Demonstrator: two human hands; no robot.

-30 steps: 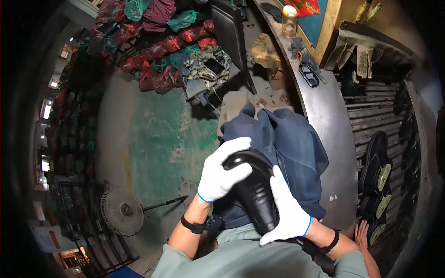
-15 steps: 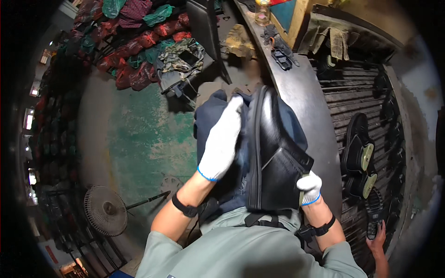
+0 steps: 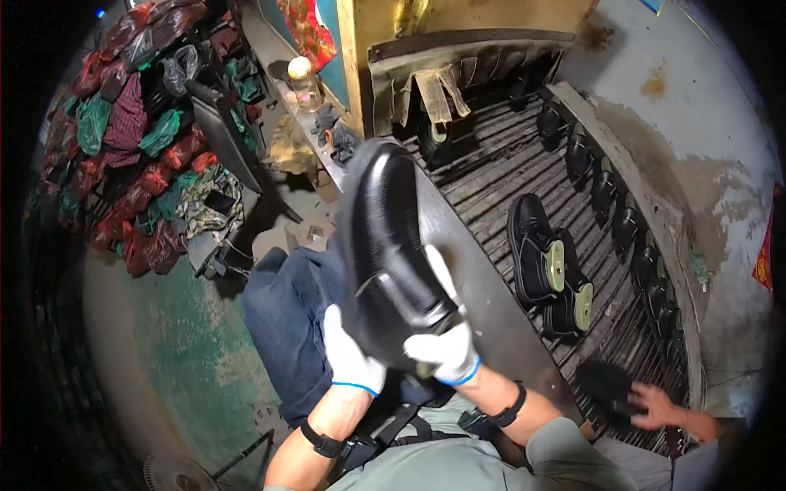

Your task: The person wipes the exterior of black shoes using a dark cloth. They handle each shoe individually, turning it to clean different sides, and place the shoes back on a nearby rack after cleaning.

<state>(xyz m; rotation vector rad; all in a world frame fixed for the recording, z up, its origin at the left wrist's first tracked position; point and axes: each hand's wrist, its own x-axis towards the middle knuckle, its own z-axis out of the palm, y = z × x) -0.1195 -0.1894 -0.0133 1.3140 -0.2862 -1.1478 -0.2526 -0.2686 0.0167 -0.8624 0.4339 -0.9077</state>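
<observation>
I watch the left hand (image 3: pixel 354 360) and right hand (image 3: pixel 449 350), fingers holding the black shoe (image 3: pixel 386 237), toe and long axis aimed roughly toward the tabletop's (image 3: pixel 495 307) jar (image 3: pixel 308 96), contents unclear.

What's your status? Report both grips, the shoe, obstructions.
Right grip on the black shoe by its opening; left grip by its heel end. Shoe raised, toe pointing forward. Nothing visibly blocking; co-worker's hand off right, apart.

On my feed, the slatted bed (image 3: pixel 483 196) at three o'clock carries two black shoes (image 3: pixel 535 263) mid-bed; dark shoes (image 3: pixel 604 193) line its right edge.
</observation>
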